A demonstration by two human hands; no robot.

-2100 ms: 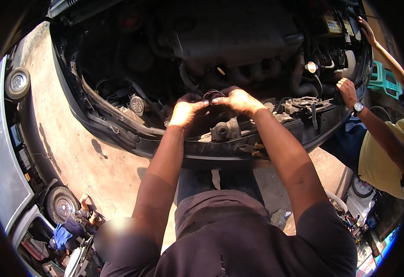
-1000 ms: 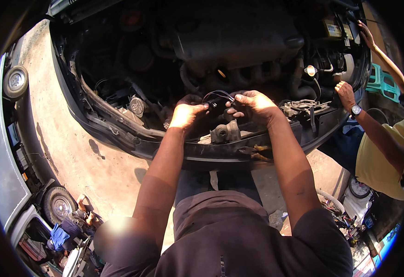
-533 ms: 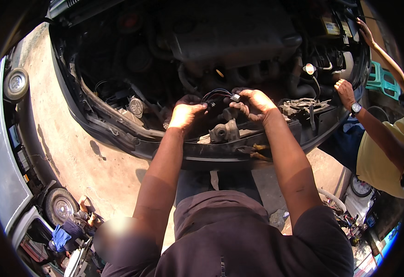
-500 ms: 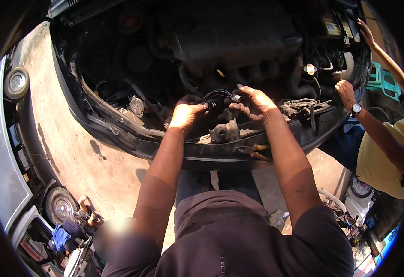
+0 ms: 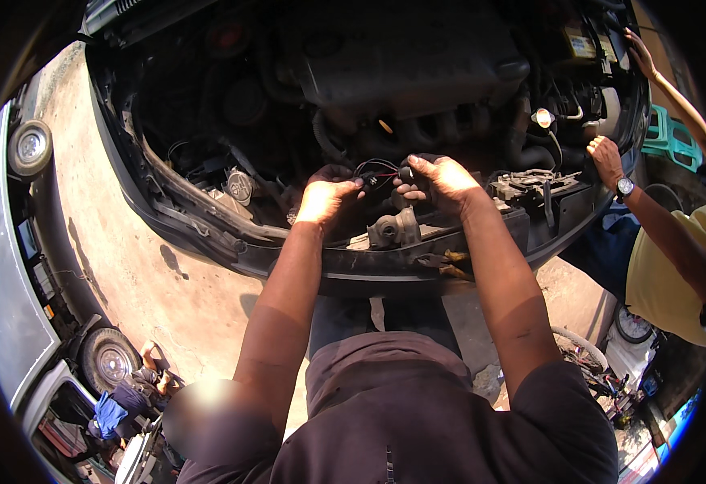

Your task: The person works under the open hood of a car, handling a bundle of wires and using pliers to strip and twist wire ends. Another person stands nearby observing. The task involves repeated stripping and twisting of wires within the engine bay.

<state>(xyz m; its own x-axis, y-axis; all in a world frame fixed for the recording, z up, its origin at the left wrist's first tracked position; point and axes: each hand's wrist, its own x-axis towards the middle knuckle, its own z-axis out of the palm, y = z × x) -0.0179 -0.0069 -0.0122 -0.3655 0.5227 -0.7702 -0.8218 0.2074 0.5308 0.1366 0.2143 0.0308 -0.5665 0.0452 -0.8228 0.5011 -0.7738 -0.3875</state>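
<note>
My left hand (image 5: 329, 192) pinches a small dark connector (image 5: 371, 181) between thumb and fingertips, over the front of the open engine bay. My right hand (image 5: 443, 181) grips a black plug (image 5: 405, 173), thumb on top and the other fingers curled beneath. The two pieces are close to each other but apart, and thin wires (image 5: 379, 164), one of them red, arch between my hands. The fingers of my left hand are in deep shadow, so I cannot tell how each one sits.

Just below my hands is a grimy rounded metal part (image 5: 393, 230), and near my right forearm a pair of pliers with yellow handles (image 5: 454, 257) lies on the front edge of the car. Beyond my hands is the dark engine cover (image 5: 409, 68), with a round cap (image 5: 543, 118) off to its right.

On my right, a co-worker's hand (image 5: 607, 160) rests at the car's edge, a watch (image 5: 625, 186) on the wrist; another hand (image 5: 642, 55) touches the edge farther up. Behind those arms is a green plastic stool (image 5: 672, 139)
</note>
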